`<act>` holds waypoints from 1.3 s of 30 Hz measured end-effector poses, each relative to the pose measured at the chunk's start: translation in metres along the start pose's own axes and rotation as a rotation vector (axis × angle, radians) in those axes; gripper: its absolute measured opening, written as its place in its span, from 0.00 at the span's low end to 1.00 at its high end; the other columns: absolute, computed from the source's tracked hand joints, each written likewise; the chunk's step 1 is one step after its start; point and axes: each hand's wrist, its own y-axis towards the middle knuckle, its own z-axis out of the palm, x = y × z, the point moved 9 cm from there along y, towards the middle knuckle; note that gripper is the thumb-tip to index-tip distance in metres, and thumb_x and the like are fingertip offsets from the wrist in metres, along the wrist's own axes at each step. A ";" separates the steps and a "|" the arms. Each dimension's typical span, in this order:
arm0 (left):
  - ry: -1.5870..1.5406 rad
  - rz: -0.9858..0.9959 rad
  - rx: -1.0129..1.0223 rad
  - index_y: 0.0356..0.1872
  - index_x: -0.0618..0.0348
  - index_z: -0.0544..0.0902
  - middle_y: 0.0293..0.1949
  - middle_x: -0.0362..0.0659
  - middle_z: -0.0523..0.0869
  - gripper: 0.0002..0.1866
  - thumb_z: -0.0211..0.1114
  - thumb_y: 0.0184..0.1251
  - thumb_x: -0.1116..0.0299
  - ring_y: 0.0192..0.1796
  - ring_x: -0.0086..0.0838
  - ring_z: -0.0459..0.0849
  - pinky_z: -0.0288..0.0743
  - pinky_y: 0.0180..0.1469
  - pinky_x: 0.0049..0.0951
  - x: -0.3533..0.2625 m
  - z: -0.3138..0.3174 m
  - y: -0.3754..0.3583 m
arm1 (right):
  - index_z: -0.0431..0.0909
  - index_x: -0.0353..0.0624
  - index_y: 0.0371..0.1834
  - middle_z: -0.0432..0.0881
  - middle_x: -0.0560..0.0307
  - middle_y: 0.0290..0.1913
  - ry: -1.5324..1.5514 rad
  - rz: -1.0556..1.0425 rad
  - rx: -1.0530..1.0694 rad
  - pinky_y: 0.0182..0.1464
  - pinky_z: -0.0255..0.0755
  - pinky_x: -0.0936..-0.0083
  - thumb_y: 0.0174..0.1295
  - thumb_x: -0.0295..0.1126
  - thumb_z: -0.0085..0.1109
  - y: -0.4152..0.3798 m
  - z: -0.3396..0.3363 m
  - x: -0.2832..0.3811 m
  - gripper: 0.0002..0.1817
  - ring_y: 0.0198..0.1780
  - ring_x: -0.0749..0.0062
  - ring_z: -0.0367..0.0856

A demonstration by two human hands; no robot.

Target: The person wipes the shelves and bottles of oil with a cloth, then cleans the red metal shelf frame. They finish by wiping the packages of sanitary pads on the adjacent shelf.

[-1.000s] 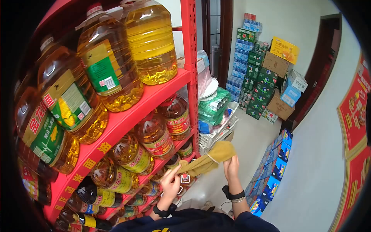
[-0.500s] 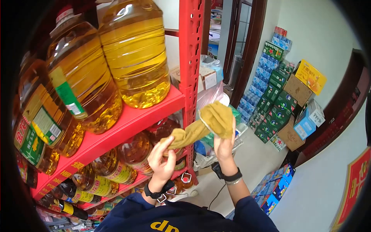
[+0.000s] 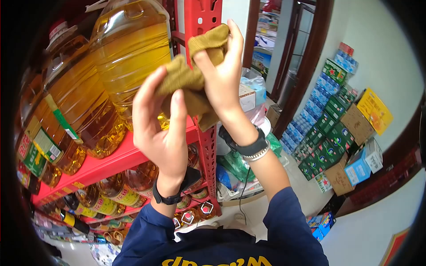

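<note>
A bunched mustard-brown cloth (image 3: 188,82) is held up between both hands, in front of a large bottle of yellow oil (image 3: 133,53) and the red shelf post. My right hand (image 3: 222,75) grips the cloth's upper part, thumb on the near side and fingers behind it. Lower and to the left, my left hand (image 3: 162,128) has its fingertips and thumb on the other end of the cloth, with the palm showing. Dark bands circle both wrists.
The red shelf (image 3: 111,162) holds several oil bottles on the left, with more on lower levels. Bagged goods (image 3: 239,166) lie beyond the post. Stacked green cartons (image 3: 333,146) and a yellow box (image 3: 372,111) stand by the right wall.
Both hands have risen and moved left with the cloth, closer to the camera. The cloth, stretched out lengthwise before, is now bunched. The view has shifted slightly.
</note>
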 end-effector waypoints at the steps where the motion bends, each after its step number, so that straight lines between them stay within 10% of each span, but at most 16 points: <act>1: -0.011 0.030 0.008 0.55 0.68 0.69 0.54 0.48 0.73 0.22 0.59 0.57 0.80 0.54 0.31 0.74 0.66 0.57 0.28 0.001 0.007 0.007 | 0.54 0.30 0.61 0.70 0.45 0.52 -0.132 -0.007 -0.017 0.55 0.65 0.73 0.50 0.29 0.62 0.007 0.002 -0.002 0.37 0.52 0.69 0.71; 3: 0.107 0.076 0.081 0.58 0.67 0.66 0.57 0.46 0.69 0.27 0.62 0.55 0.79 0.58 0.31 0.70 0.63 0.60 0.29 0.004 0.023 0.018 | 0.56 0.30 0.58 0.72 0.38 0.46 -0.092 0.034 -0.020 0.52 0.65 0.63 0.43 0.31 0.64 0.012 0.006 -0.009 0.39 0.51 0.50 0.70; 5: 0.086 0.057 0.142 0.63 0.66 0.56 0.61 0.49 0.62 0.37 0.65 0.53 0.77 0.61 0.32 0.65 0.59 0.63 0.30 0.020 0.038 0.022 | 0.61 0.30 0.54 0.78 0.45 0.41 -0.198 0.050 0.027 0.47 0.71 0.71 0.43 0.30 0.66 0.011 0.006 -0.008 0.34 0.45 0.63 0.77; 9: 0.229 -0.030 0.076 0.65 0.67 0.50 0.62 0.53 0.58 0.37 0.60 0.60 0.67 0.64 0.36 0.60 0.53 0.65 0.33 0.041 0.059 0.014 | 0.61 0.32 0.54 0.73 0.42 0.44 -0.180 -0.050 0.033 0.51 0.65 0.61 0.42 0.32 0.66 0.007 0.003 -0.010 0.35 0.47 0.49 0.70; 18: 0.102 -0.115 -0.104 0.54 0.69 0.65 0.50 0.47 0.71 0.24 0.51 0.64 0.60 0.52 0.30 0.69 0.58 0.59 0.28 0.070 0.051 0.011 | 0.58 0.33 0.57 0.66 0.43 0.44 -0.064 -0.051 0.019 0.50 0.63 0.61 0.41 0.31 0.65 0.002 0.001 -0.011 0.37 0.47 0.49 0.67; 39: 0.717 -0.098 -0.217 0.62 0.67 0.56 0.57 0.54 0.66 0.27 0.48 0.66 0.62 0.59 0.38 0.66 0.56 0.62 0.34 0.071 0.051 -0.091 | 0.59 0.34 0.57 0.70 0.40 0.49 0.345 0.319 0.271 0.50 0.68 0.65 0.49 0.30 0.63 -0.086 -0.013 -0.074 0.32 0.50 0.49 0.72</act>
